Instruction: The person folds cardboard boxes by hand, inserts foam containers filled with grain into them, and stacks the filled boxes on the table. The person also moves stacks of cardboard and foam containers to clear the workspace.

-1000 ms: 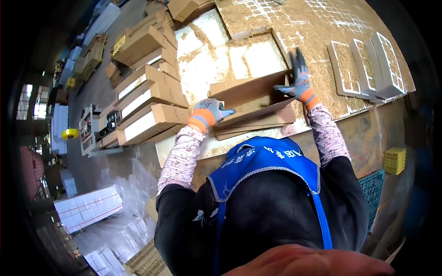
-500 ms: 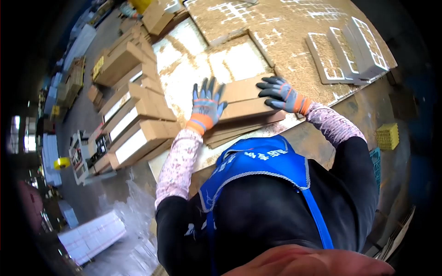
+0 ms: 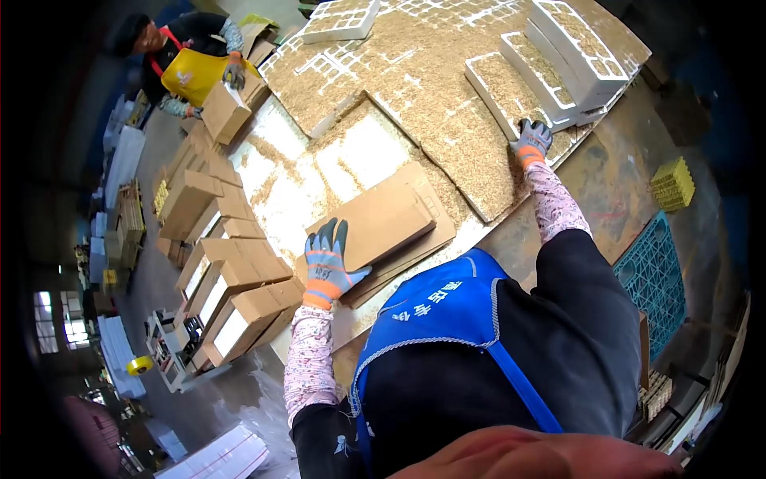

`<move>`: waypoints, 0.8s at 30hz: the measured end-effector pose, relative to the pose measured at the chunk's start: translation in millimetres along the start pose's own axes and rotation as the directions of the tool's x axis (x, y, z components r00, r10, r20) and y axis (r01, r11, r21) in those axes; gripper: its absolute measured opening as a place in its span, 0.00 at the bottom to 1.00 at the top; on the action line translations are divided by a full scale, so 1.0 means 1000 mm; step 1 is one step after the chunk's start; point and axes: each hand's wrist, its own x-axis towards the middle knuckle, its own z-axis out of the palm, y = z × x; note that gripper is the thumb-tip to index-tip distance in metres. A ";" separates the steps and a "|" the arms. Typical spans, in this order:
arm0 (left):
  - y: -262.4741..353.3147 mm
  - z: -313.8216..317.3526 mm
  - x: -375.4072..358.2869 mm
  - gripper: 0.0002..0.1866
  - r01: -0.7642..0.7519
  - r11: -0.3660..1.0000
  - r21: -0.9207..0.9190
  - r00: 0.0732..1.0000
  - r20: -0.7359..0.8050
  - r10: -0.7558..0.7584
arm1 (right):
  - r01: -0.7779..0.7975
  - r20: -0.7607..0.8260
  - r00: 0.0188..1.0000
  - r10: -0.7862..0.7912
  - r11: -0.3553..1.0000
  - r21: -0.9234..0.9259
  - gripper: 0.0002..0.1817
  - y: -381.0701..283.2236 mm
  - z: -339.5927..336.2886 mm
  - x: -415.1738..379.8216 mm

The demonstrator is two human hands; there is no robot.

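Note:
My left hand [image 3: 327, 263], in a grey and orange glove, lies with fingers spread on the left end of a stack of flat cardboard pieces [image 3: 379, 215]. The top piece looks like a folded carton, with more flat sheets under it. My right hand [image 3: 532, 144], gloved alike, reaches out to the near end of a white tray [image 3: 495, 94] filled with brown granular material. Its fingers are bent against the tray's edge, and the fingertips are partly hidden. Beside that tray stand two more white trays [image 3: 578, 60], leaning together.
Brown granules cover the worktable [image 3: 367, 164]. Cartons [image 3: 239, 271] stand along its left side. Across at the far left, a person in a yellow apron [image 3: 194, 73] handles a carton [image 3: 226, 112]. A teal plastic grid [image 3: 654, 279] and a yellow crate [image 3: 673, 184] are on the right.
My right hand has left the cardboard and moved right to the white tray. My left hand stays at the cardboard stack. The view has shifted, bringing the other person into sight.

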 end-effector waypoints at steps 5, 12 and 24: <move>0.005 -0.007 0.002 0.53 -0.039 0.999 0.025 0.999 -0.012 0.039 | 0.298 0.159 0.943 -0.291 0.954 -0.022 0.26 0.029 -0.011 -0.007; 0.005 -0.003 0.003 0.53 -0.020 1.000 0.002 1.000 -0.011 0.020 | 0.322 0.190 0.921 -0.341 0.939 0.121 0.22 0.113 -0.044 -0.136; -0.015 -0.030 0.020 0.33 0.118 -0.009 -0.993 0.960 0.116 -0.253 | -0.584 0.709 0.610 -0.355 0.404 0.705 0.44 0.116 -0.066 -0.058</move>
